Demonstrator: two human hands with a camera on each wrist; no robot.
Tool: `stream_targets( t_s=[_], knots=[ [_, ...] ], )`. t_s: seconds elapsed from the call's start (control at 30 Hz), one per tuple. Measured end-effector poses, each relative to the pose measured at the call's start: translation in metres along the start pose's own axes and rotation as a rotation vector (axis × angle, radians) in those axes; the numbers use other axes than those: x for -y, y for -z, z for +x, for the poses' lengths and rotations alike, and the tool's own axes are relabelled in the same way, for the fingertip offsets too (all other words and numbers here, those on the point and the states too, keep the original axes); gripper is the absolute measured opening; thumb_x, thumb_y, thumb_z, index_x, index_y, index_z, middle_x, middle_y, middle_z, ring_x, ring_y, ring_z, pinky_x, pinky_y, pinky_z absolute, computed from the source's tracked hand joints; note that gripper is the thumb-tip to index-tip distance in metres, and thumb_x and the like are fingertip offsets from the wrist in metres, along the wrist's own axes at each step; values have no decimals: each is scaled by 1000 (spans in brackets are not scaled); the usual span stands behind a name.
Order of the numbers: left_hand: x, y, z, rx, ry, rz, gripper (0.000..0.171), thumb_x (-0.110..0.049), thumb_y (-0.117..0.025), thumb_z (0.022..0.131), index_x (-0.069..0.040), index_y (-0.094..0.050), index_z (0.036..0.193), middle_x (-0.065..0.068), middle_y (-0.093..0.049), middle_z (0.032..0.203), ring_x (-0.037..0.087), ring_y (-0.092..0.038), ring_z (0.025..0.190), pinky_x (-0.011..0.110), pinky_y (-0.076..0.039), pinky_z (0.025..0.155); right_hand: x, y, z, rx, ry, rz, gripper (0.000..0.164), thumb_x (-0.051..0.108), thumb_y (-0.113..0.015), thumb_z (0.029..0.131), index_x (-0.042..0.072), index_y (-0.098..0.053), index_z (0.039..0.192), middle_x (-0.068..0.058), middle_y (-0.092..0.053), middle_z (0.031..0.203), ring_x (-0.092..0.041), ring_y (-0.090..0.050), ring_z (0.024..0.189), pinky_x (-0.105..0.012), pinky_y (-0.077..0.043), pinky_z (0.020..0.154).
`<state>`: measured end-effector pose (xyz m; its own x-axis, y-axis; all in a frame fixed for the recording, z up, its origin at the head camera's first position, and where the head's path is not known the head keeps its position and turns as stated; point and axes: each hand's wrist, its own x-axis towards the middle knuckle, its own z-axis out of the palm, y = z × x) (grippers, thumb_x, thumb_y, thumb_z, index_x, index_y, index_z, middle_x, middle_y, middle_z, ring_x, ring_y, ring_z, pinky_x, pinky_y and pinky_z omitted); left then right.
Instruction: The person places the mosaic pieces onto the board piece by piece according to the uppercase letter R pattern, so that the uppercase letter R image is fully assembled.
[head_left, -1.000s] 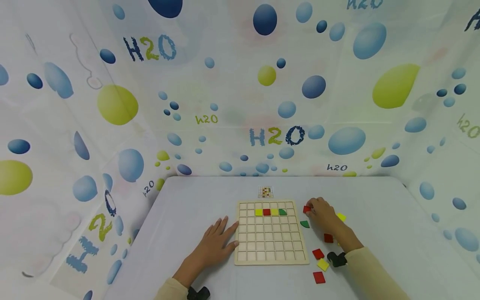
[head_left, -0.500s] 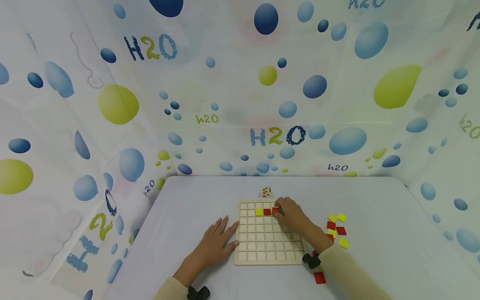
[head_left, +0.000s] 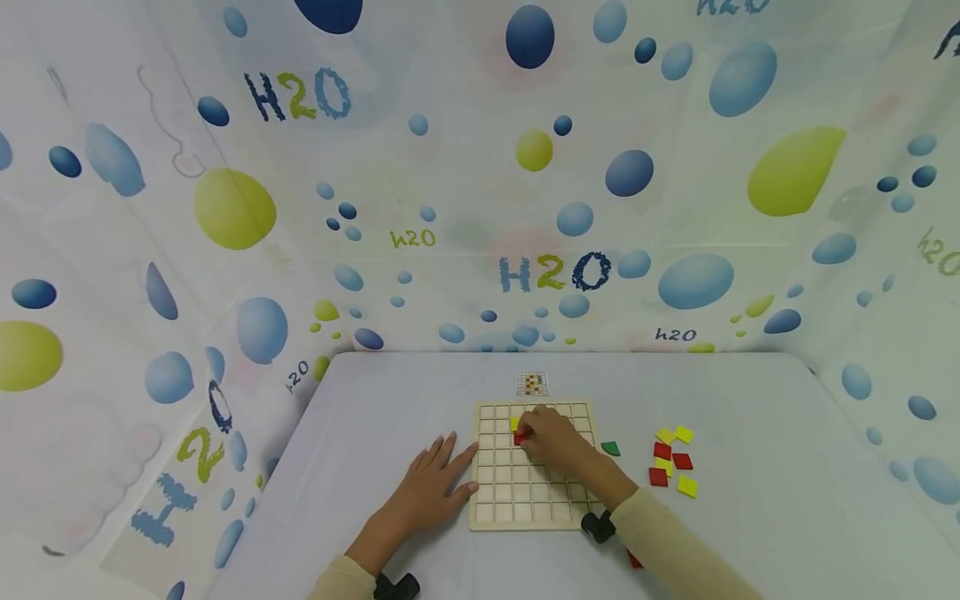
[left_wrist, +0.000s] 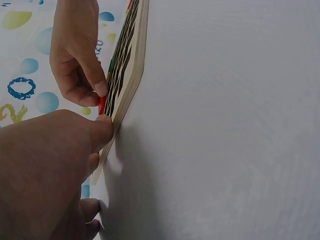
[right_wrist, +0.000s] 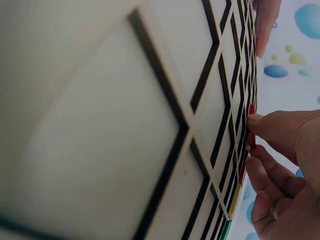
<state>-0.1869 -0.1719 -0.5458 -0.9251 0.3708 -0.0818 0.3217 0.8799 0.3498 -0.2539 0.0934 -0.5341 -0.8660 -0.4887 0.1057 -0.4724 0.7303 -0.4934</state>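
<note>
My right hand [head_left: 553, 439] reaches over the wooden grid board [head_left: 540, 508] and pinches a red square tile [head_left: 520, 438] between thumb and fingers. That tile is just below a yellow tile [head_left: 515, 424] in the upper part of the grid. In the right wrist view the red tile [right_wrist: 252, 126] stands edge-on at the fingertips, with yellow and green pieces [right_wrist: 226, 231] further along the row. The right hand covers the rest of that row in the head view. My left hand [head_left: 435, 486] lies with spread fingers, its fingertips at the board's left edge.
A small pattern card [head_left: 532, 383] lies behind the board. To its right are a green quarter-round piece [head_left: 611, 448] and a loose group of yellow tiles [head_left: 683, 434] and red tiles [head_left: 682, 461]. Another red tile [head_left: 635, 560] shows partly beside the right sleeve.
My right hand picked up a red tile from right of the board and carried it left over the grid, to below the yellow tile. The left hand stayed put.
</note>
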Motion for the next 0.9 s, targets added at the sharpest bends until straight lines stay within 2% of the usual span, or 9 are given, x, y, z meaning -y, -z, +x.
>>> stream_targets(
  t_s=[0.13, 0.37, 0.53, 0.73, 0.9],
  knots=[
    [0, 0, 0, -9, -7, -9, 65, -54, -54, 107, -27, -41, 164, 18, -26, 173, 43, -22, 161, 66, -23, 125, 3, 1, 1, 3, 25, -8, 16, 11, -79, 96, 8, -71, 109, -4, -64, 104, -19, -60, 93, -42, -56, 87],
    [2, -1, 0, -11, -14, -15, 66, -55, -53, 107, -27, -40, 165, 18, -26, 173, 44, -22, 160, 68, -24, 124, 3, 0, 2, 29, -8, 8, 16, 14, -77, 98, 9, -70, 112, -2, -64, 104, -17, -59, 95, -41, -56, 90],
    [1, 0, 1, -6, -15, -19, 66, -55, -53, 107, -26, -40, 165, 18, -26, 173, 44, -21, 160, 68, -24, 124, 5, 3, 2, 35, 0, 7, 16, 13, -78, 97, 8, -72, 111, -3, -64, 105, -18, -59, 95, -42, -56, 89],
    [1, -2, 1, -5, -14, -17, 66, -56, -52, 107, -26, -40, 164, 18, -26, 173, 44, -21, 161, 67, -23, 125, 4, 4, 0, 22, 15, 5, 15, 13, -77, 97, 7, -73, 110, -6, -65, 108, -20, -60, 98, -44, -56, 92],
    [0, -2, 2, -10, -5, -13, 66, -57, -53, 106, -28, -40, 164, 17, -26, 174, 43, -21, 161, 68, -24, 125, -5, 7, -8, -11, 28, 16, 16, 14, -75, 99, 7, -73, 113, -5, -64, 110, -22, -61, 100, -46, -55, 92]
  ],
)
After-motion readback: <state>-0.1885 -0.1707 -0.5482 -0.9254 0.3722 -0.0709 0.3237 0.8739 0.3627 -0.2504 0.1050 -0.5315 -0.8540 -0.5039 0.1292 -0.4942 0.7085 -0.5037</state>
